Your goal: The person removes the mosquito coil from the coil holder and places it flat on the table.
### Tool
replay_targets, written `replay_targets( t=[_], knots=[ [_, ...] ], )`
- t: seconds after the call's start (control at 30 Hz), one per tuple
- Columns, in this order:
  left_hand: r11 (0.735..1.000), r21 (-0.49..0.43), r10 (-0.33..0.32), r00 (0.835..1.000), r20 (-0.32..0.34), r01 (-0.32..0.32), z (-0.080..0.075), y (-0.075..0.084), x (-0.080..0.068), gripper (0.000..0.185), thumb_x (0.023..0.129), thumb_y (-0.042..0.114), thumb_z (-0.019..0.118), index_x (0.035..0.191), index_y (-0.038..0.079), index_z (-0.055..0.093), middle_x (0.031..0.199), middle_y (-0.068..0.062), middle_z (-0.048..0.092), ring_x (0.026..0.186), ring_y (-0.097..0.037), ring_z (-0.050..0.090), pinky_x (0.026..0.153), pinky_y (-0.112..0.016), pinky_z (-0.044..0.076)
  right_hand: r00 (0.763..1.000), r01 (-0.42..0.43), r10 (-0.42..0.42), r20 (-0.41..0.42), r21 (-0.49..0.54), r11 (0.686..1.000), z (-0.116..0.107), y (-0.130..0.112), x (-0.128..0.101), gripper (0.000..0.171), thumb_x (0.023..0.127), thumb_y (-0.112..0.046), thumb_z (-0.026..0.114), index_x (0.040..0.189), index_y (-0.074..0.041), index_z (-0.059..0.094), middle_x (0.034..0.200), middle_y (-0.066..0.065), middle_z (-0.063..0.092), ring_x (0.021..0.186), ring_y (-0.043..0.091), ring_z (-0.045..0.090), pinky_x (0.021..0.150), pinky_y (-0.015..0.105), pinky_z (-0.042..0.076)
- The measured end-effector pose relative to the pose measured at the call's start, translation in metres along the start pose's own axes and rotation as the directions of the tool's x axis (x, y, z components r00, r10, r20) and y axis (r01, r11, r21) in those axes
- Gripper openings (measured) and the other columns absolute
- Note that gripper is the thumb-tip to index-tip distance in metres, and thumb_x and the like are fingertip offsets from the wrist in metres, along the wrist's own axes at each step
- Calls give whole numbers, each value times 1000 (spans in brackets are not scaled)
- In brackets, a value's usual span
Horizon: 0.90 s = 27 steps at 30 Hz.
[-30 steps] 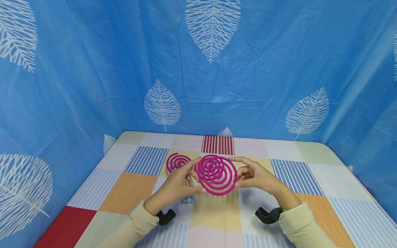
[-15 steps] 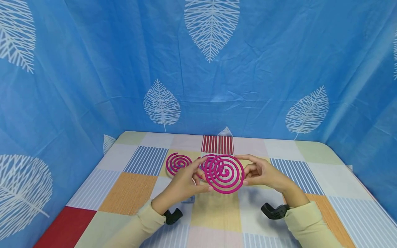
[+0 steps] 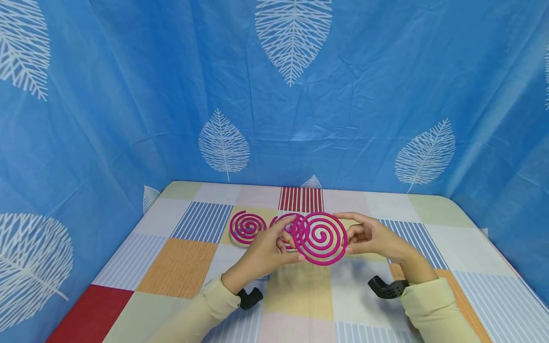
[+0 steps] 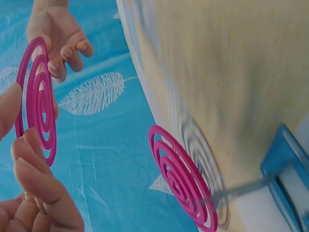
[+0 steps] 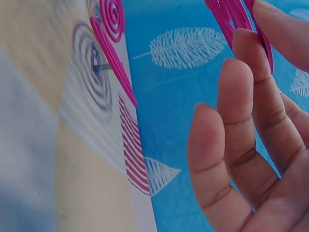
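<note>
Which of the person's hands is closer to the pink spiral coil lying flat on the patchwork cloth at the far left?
The left. The left hand is just beside the flat pink spiral coil, while the right hand is farther off, beyond the pink spiral coil held up between both hands.

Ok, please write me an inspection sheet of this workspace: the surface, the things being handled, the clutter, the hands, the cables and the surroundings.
Surface: table under a patchwork cloth of striped and plain squares.
Things in hand: pink spiral coil, held up above the table; a second coil rests on a small stand; a third coil shows partly behind the left hand.
Clutter: a small blue item lies on the cloth near the stand.
Hands: left hand and right hand each pinch an edge of the raised coil.
Cables: nothing seen.
Surroundings: blue curtain with white leaves on three sides; cream sleeves and black wrist mounts.
</note>
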<state>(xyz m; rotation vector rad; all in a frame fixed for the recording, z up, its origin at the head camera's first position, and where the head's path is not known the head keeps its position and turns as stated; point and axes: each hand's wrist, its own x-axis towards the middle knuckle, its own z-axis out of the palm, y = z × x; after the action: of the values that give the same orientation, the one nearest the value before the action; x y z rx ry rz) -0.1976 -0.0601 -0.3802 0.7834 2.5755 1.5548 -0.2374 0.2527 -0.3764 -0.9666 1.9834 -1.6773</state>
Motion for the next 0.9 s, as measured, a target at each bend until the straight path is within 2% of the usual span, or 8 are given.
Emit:
replay_targets(
  t=[0.23,0.5,0.77,0.9],
  knots=[
    [999,-36,7,1000,2,-7,10,2,7,88,80,21,85,154,17,37,89,-6,65,62,-9,56,57,-23,48,1000,9,-9,-1,-17,1000,-9,0,-7,70,88,10,67,149,5,33,94,10,69,83,22,67,78,35,58],
    [998,-55,10,1000,-14,-10,21,3,12,88,79,19,86,153,18,39,84,7,62,60,-6,52,57,-22,47,1000,-14,14,-15,-45,999,-18,3,-14,70,88,9,67,149,4,34,93,9,69,85,23,67,78,35,58],
    [997,-83,-10,1000,-23,8,32,3,19,86,79,18,86,152,13,40,95,-10,66,64,-6,53,58,-21,45,1000,-7,7,-16,-57,998,-26,5,-20,68,89,9,66,148,6,33,94,9,69,86,25,67,80,35,58],
    [993,-116,-27,999,-17,25,37,3,22,87,80,17,85,153,16,39,93,-7,65,64,-5,52,59,-21,45,1000,-16,15,-18,-44,999,-30,7,-23,66,90,10,65,149,3,35,95,8,70,88,22,67,80,34,57]
  ],
)
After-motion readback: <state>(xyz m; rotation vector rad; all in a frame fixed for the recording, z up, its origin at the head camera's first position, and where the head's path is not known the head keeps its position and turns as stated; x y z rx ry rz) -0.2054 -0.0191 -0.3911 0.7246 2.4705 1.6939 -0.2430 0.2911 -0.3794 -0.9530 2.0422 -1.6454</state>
